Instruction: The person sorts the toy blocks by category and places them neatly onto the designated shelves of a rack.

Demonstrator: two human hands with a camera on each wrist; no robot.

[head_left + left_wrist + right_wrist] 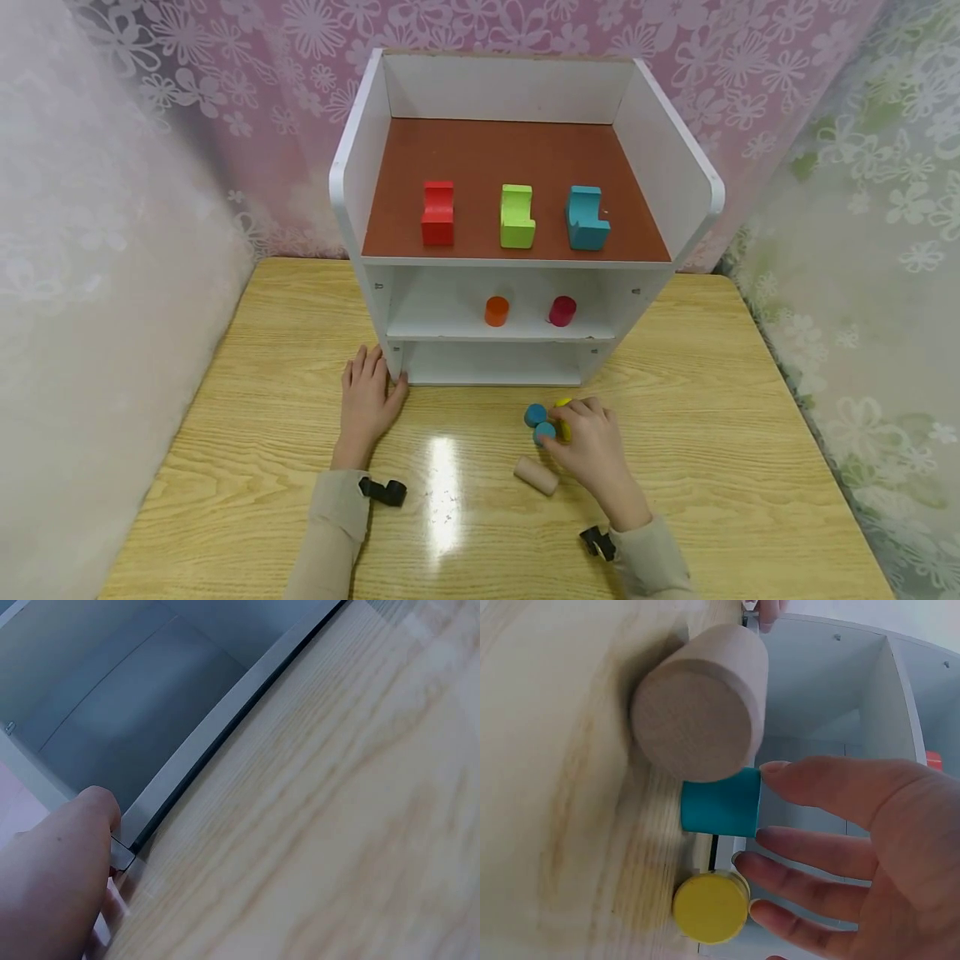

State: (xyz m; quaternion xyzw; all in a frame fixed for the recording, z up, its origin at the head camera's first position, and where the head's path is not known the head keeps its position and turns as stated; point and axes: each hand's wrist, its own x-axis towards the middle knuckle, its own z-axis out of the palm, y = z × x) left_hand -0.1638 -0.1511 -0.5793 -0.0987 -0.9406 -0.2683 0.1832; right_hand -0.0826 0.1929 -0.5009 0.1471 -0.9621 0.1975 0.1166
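Note:
My right hand point(588, 442) has its thumb and forefinger at opposite sides of the top rim of an upright blue cylinder point(720, 802), pinching it. Another blue cylinder point(535, 415) stands just behind that one. Partly under my right fingers is a yellow cylinder point(711, 907). A plain wooden cylinder point(536, 476) lies on its side nearer to me. My left hand point(367, 404) rests at the lower left corner of a white shelf unit point(491, 364), fingers extended along its side and thumb point(97, 802) against its front edge.
Red point(438, 214), lime green point(517, 217) and blue point(588, 218) notched blocks stand on the shelf unit's brown top. On the middle shelf are an orange cylinder point(497, 311) and a dark pink cylinder point(562, 311). Flowered curtains point(300, 167) surround the wooden table point(247, 467).

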